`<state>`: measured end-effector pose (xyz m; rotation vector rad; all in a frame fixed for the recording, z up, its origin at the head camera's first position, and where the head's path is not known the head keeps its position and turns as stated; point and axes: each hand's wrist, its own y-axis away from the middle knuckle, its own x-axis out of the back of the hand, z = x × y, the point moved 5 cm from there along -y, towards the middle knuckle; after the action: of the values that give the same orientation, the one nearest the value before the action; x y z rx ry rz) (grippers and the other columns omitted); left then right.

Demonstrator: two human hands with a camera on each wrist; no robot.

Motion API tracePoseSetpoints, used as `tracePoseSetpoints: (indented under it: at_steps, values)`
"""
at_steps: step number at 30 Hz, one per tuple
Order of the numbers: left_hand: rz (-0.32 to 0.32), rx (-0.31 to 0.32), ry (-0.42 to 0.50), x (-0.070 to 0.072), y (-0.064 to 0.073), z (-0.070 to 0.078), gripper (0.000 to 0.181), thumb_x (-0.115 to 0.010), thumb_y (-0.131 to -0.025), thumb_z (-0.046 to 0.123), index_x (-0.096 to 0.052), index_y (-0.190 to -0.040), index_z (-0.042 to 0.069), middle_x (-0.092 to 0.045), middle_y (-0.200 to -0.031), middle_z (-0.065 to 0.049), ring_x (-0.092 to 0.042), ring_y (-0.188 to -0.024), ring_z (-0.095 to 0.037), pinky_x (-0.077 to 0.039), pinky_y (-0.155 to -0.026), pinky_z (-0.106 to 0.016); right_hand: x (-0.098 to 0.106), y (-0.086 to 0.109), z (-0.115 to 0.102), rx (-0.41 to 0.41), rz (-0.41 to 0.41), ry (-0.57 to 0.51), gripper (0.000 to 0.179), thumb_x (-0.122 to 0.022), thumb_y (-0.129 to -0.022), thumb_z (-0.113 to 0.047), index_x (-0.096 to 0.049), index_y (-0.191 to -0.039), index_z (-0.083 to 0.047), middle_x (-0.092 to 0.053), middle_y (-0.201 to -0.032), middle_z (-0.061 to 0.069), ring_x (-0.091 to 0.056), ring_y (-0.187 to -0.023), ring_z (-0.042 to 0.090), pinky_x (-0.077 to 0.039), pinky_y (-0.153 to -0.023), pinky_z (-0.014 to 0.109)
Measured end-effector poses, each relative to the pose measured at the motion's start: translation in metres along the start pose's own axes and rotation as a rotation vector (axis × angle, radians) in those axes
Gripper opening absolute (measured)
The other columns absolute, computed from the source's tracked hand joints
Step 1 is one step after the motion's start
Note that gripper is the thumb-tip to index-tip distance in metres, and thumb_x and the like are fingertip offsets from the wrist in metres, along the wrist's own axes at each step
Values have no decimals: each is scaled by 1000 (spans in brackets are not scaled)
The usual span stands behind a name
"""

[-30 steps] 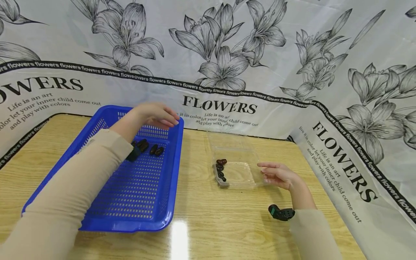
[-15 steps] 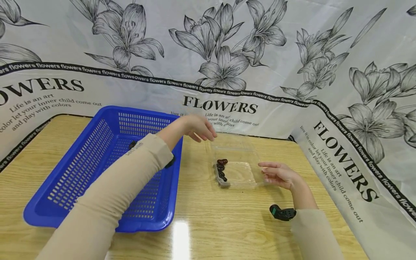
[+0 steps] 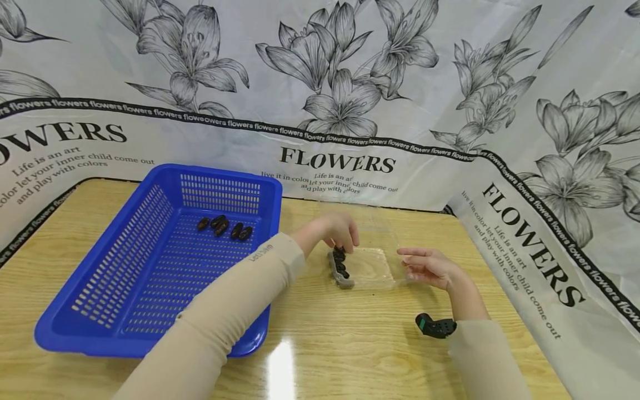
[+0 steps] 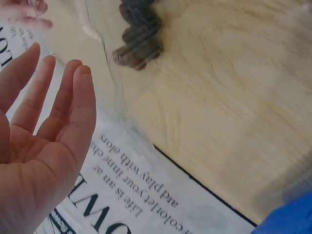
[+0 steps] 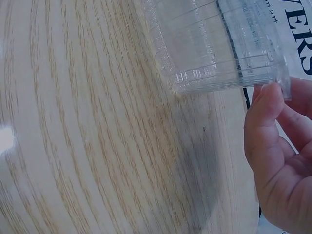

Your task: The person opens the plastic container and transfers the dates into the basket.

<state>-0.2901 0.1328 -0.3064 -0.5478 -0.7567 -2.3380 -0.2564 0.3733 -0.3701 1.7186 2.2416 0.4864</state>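
A clear plastic box stands on the table, its see-through lid opened toward the back. Along its left side lies a row of dark, glossy dates; the left wrist view shows part of that row of dates too. My left hand is over the upper end of the row, fingers pointing down and partly covering it. In the left wrist view this left hand has loosely extended fingers and nothing visible between them. My right hand pinches the box's right edge between thumb and fingers, clearest in the right wrist view.
A blue plastic basket stands at the left, with several dates near its back right. My left sleeve passes over the basket's right rim. A flower-printed cloth rises behind the table. A black device sits at my right wrist.
My left hand has moved right from above the basket, over its rim, and down to the dates in the box. The right hand stays at the box's edge.
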Motion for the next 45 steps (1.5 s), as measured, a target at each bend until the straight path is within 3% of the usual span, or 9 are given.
tracePoseSetpoints:
  at_steps: [3, 7, 10, 16, 19, 24, 30, 38, 45]
  values:
    - [15, -22, -138, -12, -10, 3, 25, -65, -84, -2, -65, -109, 1, -53, -76, 0, -42, -64, -12, -41, -61, -24, 0, 0, -1, 0, 2, -8, 23, -52, -93, -1, -68, -101, -17, -62, -85, 5, -63, -68, 12, -52, -61, 21]
    - [2, -49, -539, -33, -22, 4, 26, -67, -82, -1, -68, -107, 7, -63, -96, 2, -52, -78, -11, -45, -67, -19, 0, 1, 0, -4, 4, -12, 23, -52, -93, -2, -67, -102, -17, -61, -87, 5, -63, -69, 12, -52, -62, 21]
    - [-35, -52, -721, -48, -27, 2, 23, -67, -84, 1, -68, -105, 11, -64, -104, 3, -55, -89, -11, -48, -73, -21, 1, 1, 0, -6, 13, -9, 22, -53, -94, -2, -67, -103, -16, -61, -88, 6, -62, -69, 12, -52, -61, 21]
    - [-64, -65, -713, -59, -29, -1, 23, -60, -86, -3, -70, -100, 13, -64, -99, 5, -51, -80, -8, -44, -66, -19, 1, 2, -1, -2, 19, -4, 21, -55, -93, -3, -66, -107, -14, -62, -87, 5, -62, -68, 12, -52, -61, 21]
    - [-80, -96, -739, -60, -28, -1, 20, -58, -86, -4, -69, -85, 13, -60, -83, 6, -43, -69, -7, -37, -59, -19, 0, 1, -1, -2, 12, -9, 21, -54, -93, -3, -66, -106, -14, -62, -87, 5, -62, -68, 12, -52, -61, 21]
    - [-109, -170, -837, -61, -27, 1, 31, -52, -86, -7, -51, -64, 15, -43, -65, 5, -32, -61, -9, -29, -54, -21, 1, 0, -3, 4, 7, -13, 23, -51, -94, -1, -67, -102, -16, -62, -86, 4, -62, -69, 12, -52, -62, 21]
    - [-139, -171, -825, -63, -25, 0, 31, -48, -87, -9, -52, -66, 15, -44, -67, 5, -35, -63, -9, -32, -56, -20, -1, 0, -2, -4, 0, -18, 25, -51, -94, 0, -68, -99, -17, -61, -86, 5, -62, -69, 12, -52, -62, 21]
    - [-145, -167, -832, -65, -26, -2, 36, -49, -91, -2, -42, -60, 15, -35, -64, 3, -29, -61, -10, -28, -56, -22, -3, 0, -1, -2, -6, -26, 28, -49, -94, 1, -69, -98, -17, -61, -84, 4, -62, -68, 12, -52, -61, 21]
    - [-131, -202, -758, -66, -35, -4, 45, -46, -87, -8, -24, -55, 14, -14, -57, 2, -9, -53, -10, -14, -53, -23, -2, 0, -1, -2, -4, -23, 27, -49, -94, 1, -69, -98, -18, -62, -84, 3, -61, -67, 11, -52, -61, 21]
